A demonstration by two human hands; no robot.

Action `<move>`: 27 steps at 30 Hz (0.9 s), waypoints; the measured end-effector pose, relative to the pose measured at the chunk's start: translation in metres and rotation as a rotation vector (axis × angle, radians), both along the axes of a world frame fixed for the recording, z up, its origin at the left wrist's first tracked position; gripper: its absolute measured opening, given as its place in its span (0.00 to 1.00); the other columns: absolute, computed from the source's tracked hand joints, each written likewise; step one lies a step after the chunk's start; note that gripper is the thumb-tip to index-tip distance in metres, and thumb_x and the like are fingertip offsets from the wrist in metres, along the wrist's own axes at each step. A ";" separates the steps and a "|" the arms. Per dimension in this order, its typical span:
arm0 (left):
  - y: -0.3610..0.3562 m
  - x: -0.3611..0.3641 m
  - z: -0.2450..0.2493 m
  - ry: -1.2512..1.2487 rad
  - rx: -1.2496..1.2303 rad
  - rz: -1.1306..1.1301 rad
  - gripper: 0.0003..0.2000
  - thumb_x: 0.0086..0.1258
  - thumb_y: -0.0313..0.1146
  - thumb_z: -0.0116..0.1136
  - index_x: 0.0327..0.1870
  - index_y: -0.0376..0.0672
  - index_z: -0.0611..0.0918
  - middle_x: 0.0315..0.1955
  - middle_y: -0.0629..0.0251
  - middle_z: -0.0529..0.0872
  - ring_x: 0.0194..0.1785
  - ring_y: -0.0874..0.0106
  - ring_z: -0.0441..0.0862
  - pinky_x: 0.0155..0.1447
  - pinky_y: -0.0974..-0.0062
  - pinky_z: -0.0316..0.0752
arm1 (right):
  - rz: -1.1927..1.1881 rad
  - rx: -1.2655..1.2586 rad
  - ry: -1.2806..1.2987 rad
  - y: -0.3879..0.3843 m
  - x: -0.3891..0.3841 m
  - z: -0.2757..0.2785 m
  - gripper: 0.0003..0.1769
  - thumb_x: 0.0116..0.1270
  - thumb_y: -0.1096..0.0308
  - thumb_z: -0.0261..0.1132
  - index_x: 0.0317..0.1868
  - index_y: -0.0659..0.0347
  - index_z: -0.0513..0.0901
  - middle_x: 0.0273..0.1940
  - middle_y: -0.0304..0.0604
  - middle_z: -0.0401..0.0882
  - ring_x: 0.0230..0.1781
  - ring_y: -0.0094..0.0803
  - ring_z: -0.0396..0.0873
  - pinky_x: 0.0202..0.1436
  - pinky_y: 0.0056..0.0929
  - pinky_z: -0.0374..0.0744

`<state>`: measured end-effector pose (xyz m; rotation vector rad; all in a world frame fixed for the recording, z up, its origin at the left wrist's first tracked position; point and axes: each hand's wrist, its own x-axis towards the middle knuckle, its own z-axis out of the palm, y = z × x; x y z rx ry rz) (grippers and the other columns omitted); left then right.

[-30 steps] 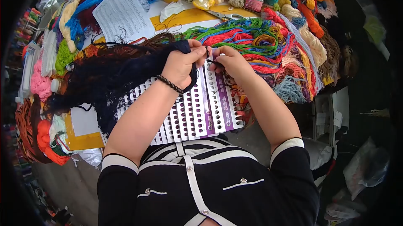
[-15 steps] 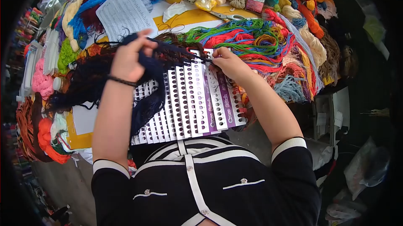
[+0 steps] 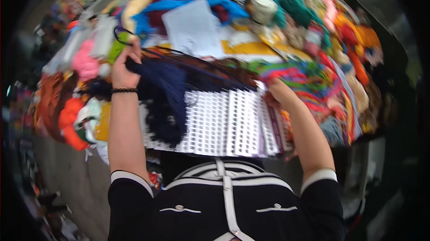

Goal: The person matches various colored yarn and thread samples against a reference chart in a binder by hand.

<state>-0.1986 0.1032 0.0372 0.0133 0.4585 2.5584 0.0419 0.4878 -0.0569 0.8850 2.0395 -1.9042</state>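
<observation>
My left hand (image 3: 126, 66) is closed around a hank of navy thread (image 3: 163, 82), its cut ends hanging over the punched cards. A dark loop of thread stands up above the fingers. Navy strands stretch from this hand toward the right. My right hand (image 3: 278, 91) is closed at the upper right end of the white punched thread cards (image 3: 210, 124), which lie side by side in an overlapping row. Motion blur hides its fingertips. Dark brown thread (image 3: 224, 71) runs along the cards' top edge.
Multicoloured thread (image 3: 304, 77) lies beyond my right hand. A printed sheet (image 3: 190, 28), a patterned cup (image 3: 263, 10) and teal yarn (image 3: 291, 1) are at the back. Pink (image 3: 86, 59) and orange yarn (image 3: 71, 122) sit on the left.
My left hand has drawn the navy thread out to the left, away from my right hand. My right hand stays by the cards' upper right end. The view has shifted and blurred.
</observation>
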 end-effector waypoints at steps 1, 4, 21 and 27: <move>-0.020 0.003 0.013 0.053 -0.321 0.181 0.18 0.68 0.27 0.54 0.58 0.35 0.70 0.51 0.55 0.76 0.48 0.67 0.78 0.38 0.81 0.77 | 0.004 0.022 0.009 0.005 -0.002 -0.013 0.06 0.61 0.73 0.48 0.37 0.55 0.70 0.19 0.39 0.73 0.12 0.28 0.70 0.12 0.26 0.68; -0.097 0.036 0.059 0.214 -0.639 0.522 0.18 0.68 0.31 0.55 0.57 0.37 0.71 0.53 0.57 0.77 0.43 0.69 0.79 0.32 0.84 0.73 | -0.008 0.352 0.256 0.014 0.002 -0.051 0.04 0.59 0.72 0.52 0.32 0.61 0.74 0.18 0.37 0.70 0.15 0.27 0.70 0.17 0.25 0.67; -0.229 0.298 0.036 0.062 -0.842 0.082 0.14 0.66 0.38 0.54 0.43 0.34 0.79 0.27 0.59 0.85 0.15 0.85 0.65 0.18 0.85 0.56 | 1.098 0.339 1.081 -0.379 -0.026 0.107 0.54 0.39 0.78 0.75 0.68 0.62 0.54 0.63 0.52 0.65 0.57 0.42 0.71 0.55 0.34 0.72; -0.242 0.324 -0.009 0.050 -0.577 -0.499 0.13 0.69 0.34 0.49 0.41 0.31 0.78 0.19 0.58 0.81 0.09 0.86 0.58 0.12 0.88 0.50 | 1.656 -0.299 0.564 -0.449 -0.010 0.068 0.44 0.51 0.78 0.69 0.67 0.65 0.56 0.57 0.48 0.71 0.56 0.35 0.73 0.60 0.32 0.70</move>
